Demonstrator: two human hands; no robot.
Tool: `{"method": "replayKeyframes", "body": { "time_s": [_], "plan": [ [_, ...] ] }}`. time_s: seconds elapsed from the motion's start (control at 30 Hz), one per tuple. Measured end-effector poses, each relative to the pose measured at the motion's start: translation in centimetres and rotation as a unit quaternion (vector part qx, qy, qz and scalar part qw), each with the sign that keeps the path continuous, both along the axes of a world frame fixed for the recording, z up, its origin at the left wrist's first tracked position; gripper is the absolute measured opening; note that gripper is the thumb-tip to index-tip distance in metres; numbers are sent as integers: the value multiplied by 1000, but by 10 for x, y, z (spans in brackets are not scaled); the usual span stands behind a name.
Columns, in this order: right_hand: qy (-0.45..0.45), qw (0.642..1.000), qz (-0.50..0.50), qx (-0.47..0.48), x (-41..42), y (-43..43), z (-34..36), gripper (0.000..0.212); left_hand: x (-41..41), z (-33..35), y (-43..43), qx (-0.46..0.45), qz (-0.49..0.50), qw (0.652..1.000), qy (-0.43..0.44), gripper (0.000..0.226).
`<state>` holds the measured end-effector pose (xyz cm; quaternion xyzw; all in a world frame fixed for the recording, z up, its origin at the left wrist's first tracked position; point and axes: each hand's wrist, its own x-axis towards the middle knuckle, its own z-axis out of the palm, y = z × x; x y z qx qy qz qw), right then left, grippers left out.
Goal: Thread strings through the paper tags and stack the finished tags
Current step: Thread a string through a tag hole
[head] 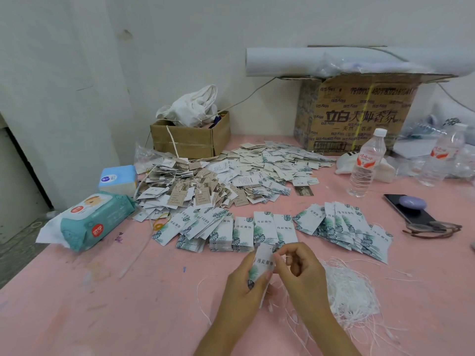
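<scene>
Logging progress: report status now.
Left grip holds leaf-print tag. Right grip pinches at its top edge. White strings piled right. Nothing in the way.

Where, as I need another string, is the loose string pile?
In the head view the white string pile lies on the pink table at lower right, beside the right hand, below the fanned tags.

Tag stacks (244, 235) ahead; open tabletop (128, 304) left

L hand (244, 281) & R hand (299, 269), both bare, short nails
</scene>
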<state>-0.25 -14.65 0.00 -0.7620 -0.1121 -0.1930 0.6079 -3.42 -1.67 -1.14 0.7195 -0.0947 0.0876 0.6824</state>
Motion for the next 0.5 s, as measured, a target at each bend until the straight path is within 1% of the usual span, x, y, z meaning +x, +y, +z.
{"method": "replayKeyframes", "body": {
  "time_s": [0.17, 0.3, 0.37, 0.5],
  "plan": [
    [-85, 995, -38, -46, -2, -1, 5, 32, 0, -3, 0, -33, -11, 999, 24, 28],
    [-117, 987, -12, -112, -8, -2, 5, 31, 2, -7, 0, -42, -16, 998, 35, 32],
    [-126, 983, -2, -134, -10, 2, 4, 25, 4, -8, 1, -39, -8, 999, 30, 34],
    [-127, 982, -10, -137, -10, 4, 4, 17, 6, -12, 1, -44, -15, 998, 31, 36]
  ]
}}
